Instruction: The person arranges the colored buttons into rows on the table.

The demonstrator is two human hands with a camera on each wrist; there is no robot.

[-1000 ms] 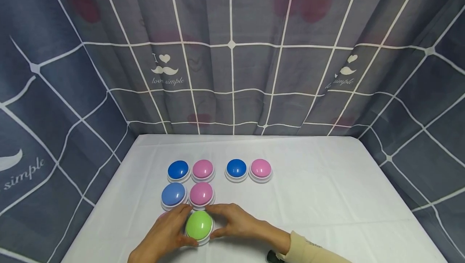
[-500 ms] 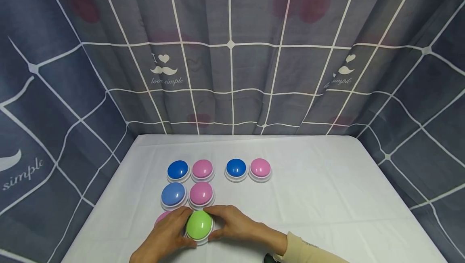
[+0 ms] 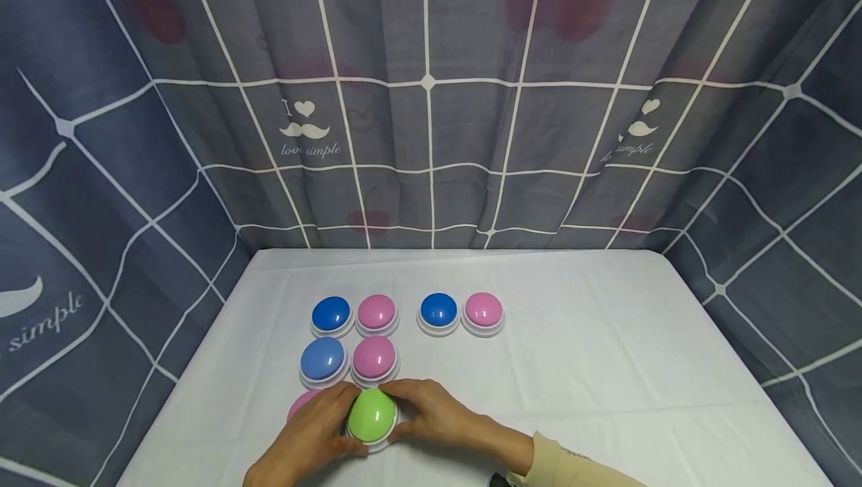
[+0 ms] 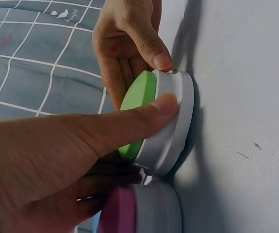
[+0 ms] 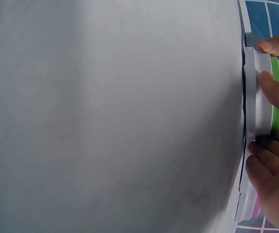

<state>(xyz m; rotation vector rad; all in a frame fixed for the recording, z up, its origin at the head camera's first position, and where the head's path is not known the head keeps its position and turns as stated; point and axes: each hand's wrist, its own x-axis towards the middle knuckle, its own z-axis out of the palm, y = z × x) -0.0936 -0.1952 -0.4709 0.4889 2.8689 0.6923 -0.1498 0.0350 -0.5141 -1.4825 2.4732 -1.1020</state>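
Green and domed, with a round white plastic base, one push button (image 3: 372, 414) is at the near edge of a group of buttons, left of the middle of the white cloth-covered table (image 3: 592, 352). Two bare hands hold it from both sides. The left hand (image 3: 306, 427) is partly closed around its left side, with the thumb on the white base. The right hand (image 3: 438, 412) is bent in the same manner around its right side, thumb near and forefinger far. Whether the base lies fully flat on the cloth, one cannot tell.

Just left, a pink button (image 3: 301, 402) is mostly hidden by the left hand. Behind these are a light blue button (image 3: 322, 358) and a second pink button (image 3: 374, 357). Farther are a dark blue button (image 3: 331, 313) and a third pink button (image 3: 376, 313). To the right, apart, stands another blue-and-pink pair (image 3: 438, 310). A beige sleeve (image 3: 572, 464) covers the right forearm.
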